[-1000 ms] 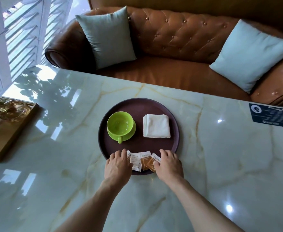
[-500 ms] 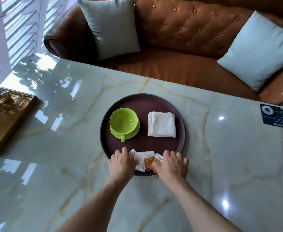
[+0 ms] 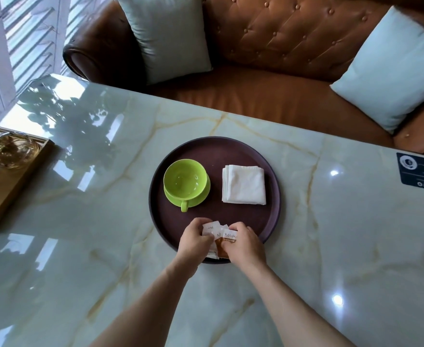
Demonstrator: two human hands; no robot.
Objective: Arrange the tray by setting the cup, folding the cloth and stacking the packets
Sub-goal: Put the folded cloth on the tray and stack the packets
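Between left hand [image 3: 194,240] and right hand [image 3: 243,242], both closed on packets [image 3: 222,236], bunched over near rim of round tray [image 3: 273,221]. Just beyond left hand, green cup [image 3: 184,180] on saucer, handle pointing back toward it. Beyond right hand, folded white cloth [image 3: 243,185]. Far left on worktop [image 3: 356,246], wooden tray [image 3: 13,181] with glassware. Nothing between hands and cup or cloth.

From my remote seat this looks like a lounge or café sitting area. I see a tufted brown leather sofa [image 3: 268,61] with pale blue cushions [image 3: 170,36] behind a glossy marble table [image 3: 356,246]. White window shutters [image 3: 18,33] let daylight in at the left. A round tray [image 3: 273,214] set for tea and a dark printed card [image 3: 420,172] on the table suggest guest service.
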